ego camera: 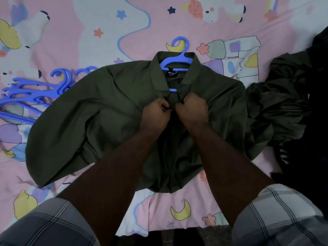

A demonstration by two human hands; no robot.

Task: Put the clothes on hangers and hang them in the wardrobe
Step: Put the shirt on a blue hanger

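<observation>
A dark olive green shirt (99,110) lies spread flat on the bed, collar away from me. A blue plastic hanger (174,62) sits inside its collar, with the hook sticking out past the neck. My left hand (157,114) and my right hand (192,110) meet at the shirt's front just below the collar. Each hand pinches one edge of the front placket, knuckles facing each other. The wardrobe is not in view.
A pile of several blue hangers (30,93) lies on the bed at the left. A heap of dark clothes (284,103) lies at the right edge. The bed carries a pink cartoon-print sheet (71,32).
</observation>
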